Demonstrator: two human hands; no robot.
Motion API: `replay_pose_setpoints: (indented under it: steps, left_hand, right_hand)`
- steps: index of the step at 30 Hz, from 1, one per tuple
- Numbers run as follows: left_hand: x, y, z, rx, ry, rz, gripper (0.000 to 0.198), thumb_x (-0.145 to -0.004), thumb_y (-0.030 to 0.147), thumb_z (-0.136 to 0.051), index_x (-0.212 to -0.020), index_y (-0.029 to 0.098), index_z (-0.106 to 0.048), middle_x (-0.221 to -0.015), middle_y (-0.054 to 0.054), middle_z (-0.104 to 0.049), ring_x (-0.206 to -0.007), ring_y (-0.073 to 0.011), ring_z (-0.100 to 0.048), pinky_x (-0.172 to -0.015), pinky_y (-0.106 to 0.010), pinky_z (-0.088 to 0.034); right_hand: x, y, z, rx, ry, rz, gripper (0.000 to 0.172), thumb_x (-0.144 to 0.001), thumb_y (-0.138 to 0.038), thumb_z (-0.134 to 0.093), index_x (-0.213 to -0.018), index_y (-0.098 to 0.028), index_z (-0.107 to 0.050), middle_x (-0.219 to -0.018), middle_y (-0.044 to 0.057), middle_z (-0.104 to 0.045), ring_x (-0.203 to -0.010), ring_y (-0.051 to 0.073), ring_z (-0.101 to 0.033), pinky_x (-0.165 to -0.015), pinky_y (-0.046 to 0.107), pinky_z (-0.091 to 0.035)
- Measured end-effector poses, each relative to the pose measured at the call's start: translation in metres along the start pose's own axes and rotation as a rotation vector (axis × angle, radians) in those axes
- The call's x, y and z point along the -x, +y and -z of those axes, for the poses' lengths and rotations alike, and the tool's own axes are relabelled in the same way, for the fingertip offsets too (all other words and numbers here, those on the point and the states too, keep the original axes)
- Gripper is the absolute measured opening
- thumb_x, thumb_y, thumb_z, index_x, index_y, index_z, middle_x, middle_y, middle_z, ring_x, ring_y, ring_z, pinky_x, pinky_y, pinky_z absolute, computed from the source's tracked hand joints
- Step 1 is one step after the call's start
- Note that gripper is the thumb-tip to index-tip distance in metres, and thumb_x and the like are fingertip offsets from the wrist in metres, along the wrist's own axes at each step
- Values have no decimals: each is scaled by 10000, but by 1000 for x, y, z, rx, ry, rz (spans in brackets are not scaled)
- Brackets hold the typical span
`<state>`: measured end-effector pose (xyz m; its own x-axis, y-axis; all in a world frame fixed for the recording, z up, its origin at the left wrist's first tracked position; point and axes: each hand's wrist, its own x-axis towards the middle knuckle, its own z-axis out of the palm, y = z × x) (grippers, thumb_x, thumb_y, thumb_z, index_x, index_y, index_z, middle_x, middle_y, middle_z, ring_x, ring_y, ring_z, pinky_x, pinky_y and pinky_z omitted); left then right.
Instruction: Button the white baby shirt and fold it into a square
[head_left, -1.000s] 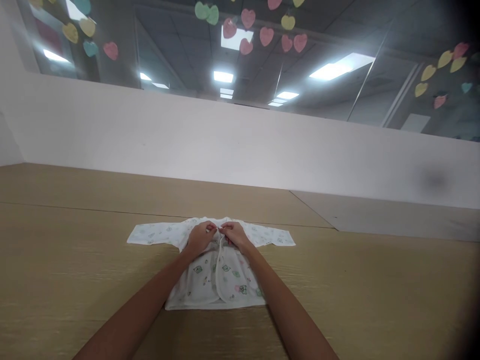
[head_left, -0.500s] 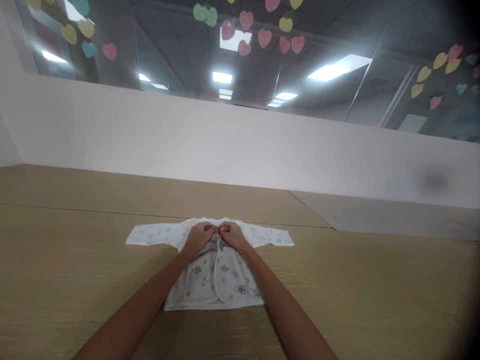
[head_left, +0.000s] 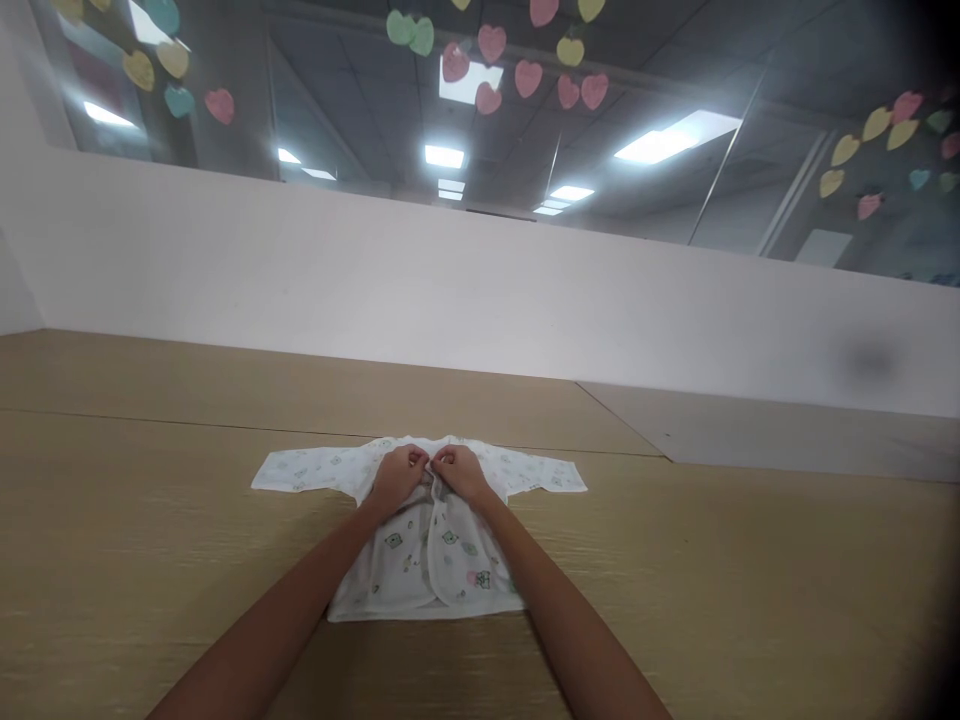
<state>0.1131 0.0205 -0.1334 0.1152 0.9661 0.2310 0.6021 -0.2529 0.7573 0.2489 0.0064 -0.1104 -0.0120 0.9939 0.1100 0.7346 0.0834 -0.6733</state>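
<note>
A small white baby shirt (head_left: 409,560) with a print of little animals and leaves lies flat, front side up, its sleeves spread out to both sides. Its front edges overlap down the middle. At the neckline my left hand (head_left: 400,474) pinches the cloth from the left. My right hand (head_left: 459,470) does the same from the right, fingertips almost meeting those of the left. Whatever small fastening may be between the fingertips is hidden. Both forearms reach in over the shirt's lower corners.
The shirt rests on a wood-grain table (head_left: 720,590) with dark seams. Behind it runs a low white wall (head_left: 450,280), topped by glass (head_left: 360,110) with heart-shaped paper notes. A grey panel (head_left: 765,430) adjoins the table at the right back.
My fingertips have shifted very slightly at the neckline, the right hand moving a little left. The shirt lies as before.
</note>
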Motion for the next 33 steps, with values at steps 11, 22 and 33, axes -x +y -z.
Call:
replay_pose_setpoints:
  steps: [11,22,33]
  left_hand:
    - [1,8,9,30,-77,67,279,-742,139,-453,-999,124,-560,-821,-62,-672,-779,-151,-603,-725,-247,-428]
    - [6,28,35,96,-449,3,304,-629,177,-535,-931,157,-508,-836,-45,-661,-620,-130,-578,-504,-205,-398]
    - [6,26,28,217,-490,29,388,-582,129,-615,-936,165,-460,-722,-20,-650,-618,-147,-588,-517,-220,-404]
  right_hand:
    - [10,-23,19,170,-148,-31,243,-718,-344,-553,-617,-125,-589,-556,40,-579,-538,121,-525,-499,199,-360]
    - [13,-31,40,123,-485,-130,99,-673,-108,-500,-608,-108,-575,-546,31,-572,-484,109,-545,-476,195,-452]
    - [13,-31,48,-3,-494,-222,102,-641,-23,-516,-628,-91,-592,-522,14,-548,-483,111,-539,-456,208,-479]
